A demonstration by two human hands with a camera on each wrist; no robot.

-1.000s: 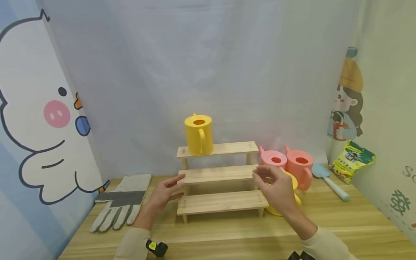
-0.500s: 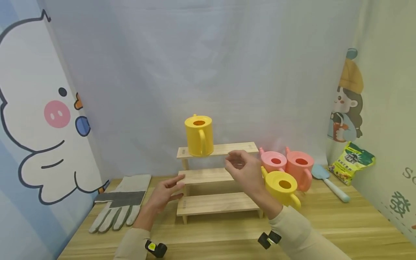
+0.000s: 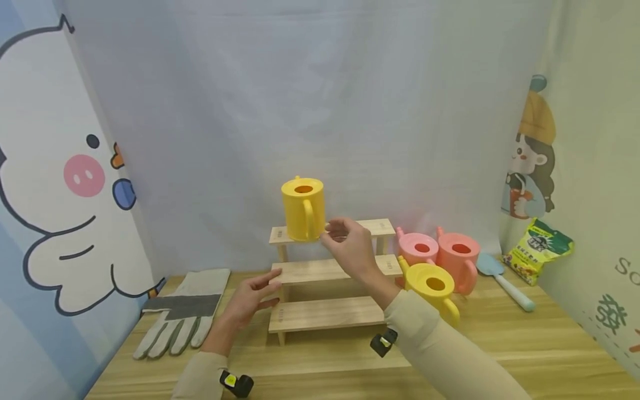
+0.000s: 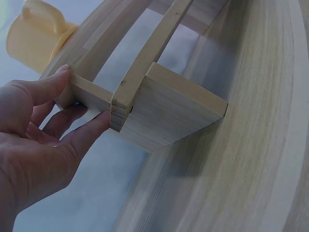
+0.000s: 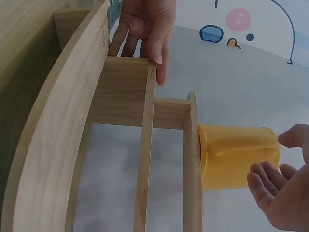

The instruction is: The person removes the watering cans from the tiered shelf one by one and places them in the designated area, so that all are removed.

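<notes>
A three-step wooden stand holds a yellow watering can upright on the left part of its top step, handle facing me. At the stand's left end, my left hand grips the middle step, its thumb on the board and its fingers against the end panel in the left wrist view. My right hand is just beside the can's lower right side in the head view. Its fingers are loosely bent and not wrapped around the can; whether the thumb touches it is unclear.
Right of the stand are another yellow watering can, a pink one and a coral one. Farther right lie a blue trowel and a green-yellow packet. A grey-white work glove lies left.
From the stand's right end, my right hand has moved left and up to the yellow watering can on the top step. My left hand has stayed on the stand's left end.
</notes>
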